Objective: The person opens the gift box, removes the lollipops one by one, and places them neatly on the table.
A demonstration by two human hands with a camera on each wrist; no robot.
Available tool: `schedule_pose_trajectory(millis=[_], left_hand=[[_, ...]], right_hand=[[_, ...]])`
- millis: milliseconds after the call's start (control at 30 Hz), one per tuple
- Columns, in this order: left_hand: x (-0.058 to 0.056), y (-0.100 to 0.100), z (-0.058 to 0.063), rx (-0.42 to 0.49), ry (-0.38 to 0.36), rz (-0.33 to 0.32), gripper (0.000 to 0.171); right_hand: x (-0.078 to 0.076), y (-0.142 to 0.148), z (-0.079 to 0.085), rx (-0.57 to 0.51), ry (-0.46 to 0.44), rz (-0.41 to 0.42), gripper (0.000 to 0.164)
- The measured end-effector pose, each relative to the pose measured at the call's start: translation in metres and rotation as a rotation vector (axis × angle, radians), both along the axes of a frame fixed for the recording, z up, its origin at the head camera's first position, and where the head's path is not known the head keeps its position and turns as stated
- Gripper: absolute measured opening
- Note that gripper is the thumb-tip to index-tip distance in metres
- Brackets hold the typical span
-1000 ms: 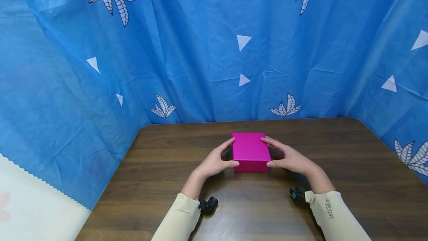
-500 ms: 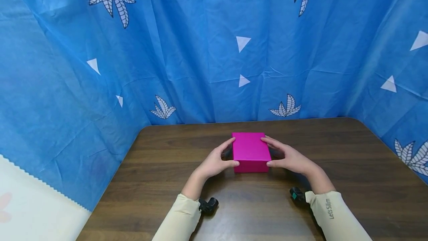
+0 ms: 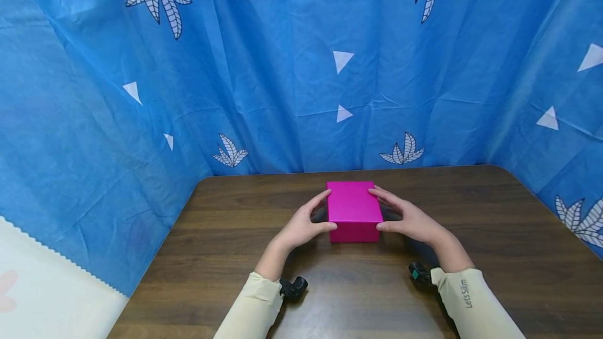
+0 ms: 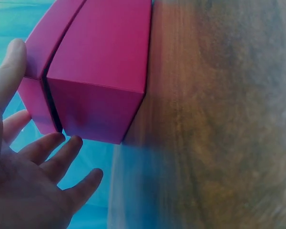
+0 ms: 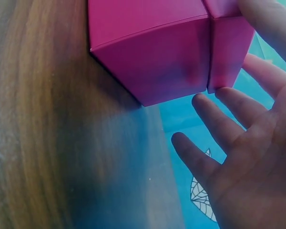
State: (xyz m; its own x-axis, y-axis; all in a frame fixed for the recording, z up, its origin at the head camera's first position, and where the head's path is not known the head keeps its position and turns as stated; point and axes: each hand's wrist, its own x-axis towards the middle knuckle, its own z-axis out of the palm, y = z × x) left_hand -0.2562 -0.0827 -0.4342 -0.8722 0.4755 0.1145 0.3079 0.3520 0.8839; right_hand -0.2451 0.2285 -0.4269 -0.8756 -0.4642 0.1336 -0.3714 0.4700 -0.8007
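A bright pink box stands on the wooden table, its lid topmost in the head view. My left hand holds the lid's left side, thumb at the front corner and fingers along the side. On the opposite side my right hand grips the lid the same way. The left wrist view shows a dark gap between the lid and the box base, so the lid is partly raised. In the right wrist view a thin seam parts the lid from the base; the lower fingers are spread, off the box.
The dark wooden table spreads around the box. A blue curtain with leaf and triangle prints hangs behind the far edge. Pale cloth lies at the lower left. Small black cameras sit at both wrists.
Both hands have risen slightly, and the lid has come up with them. The box base has stayed in place.
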Motion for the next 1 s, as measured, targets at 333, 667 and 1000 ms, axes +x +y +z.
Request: schedule_pose_trajectory(millis=[333, 667, 1000], left_hand=[[0.003, 0.000, 0.009, 0.018, 0.025, 0.013, 0.081], [0.007, 0.001, 0.017, 0.038, 0.047, 0.024, 0.079], [0.008, 0.000, 0.021, 0.070, 0.058, 0.025, 0.077]], right_hand=[[0.001, -0.001, 0.006, -0.002, 0.034, -0.004, 0.080], [0.004, -0.001, 0.012, -0.004, 0.059, -0.018, 0.080], [0.007, -0.002, 0.020, -0.007, 0.048, -0.033, 0.092]])
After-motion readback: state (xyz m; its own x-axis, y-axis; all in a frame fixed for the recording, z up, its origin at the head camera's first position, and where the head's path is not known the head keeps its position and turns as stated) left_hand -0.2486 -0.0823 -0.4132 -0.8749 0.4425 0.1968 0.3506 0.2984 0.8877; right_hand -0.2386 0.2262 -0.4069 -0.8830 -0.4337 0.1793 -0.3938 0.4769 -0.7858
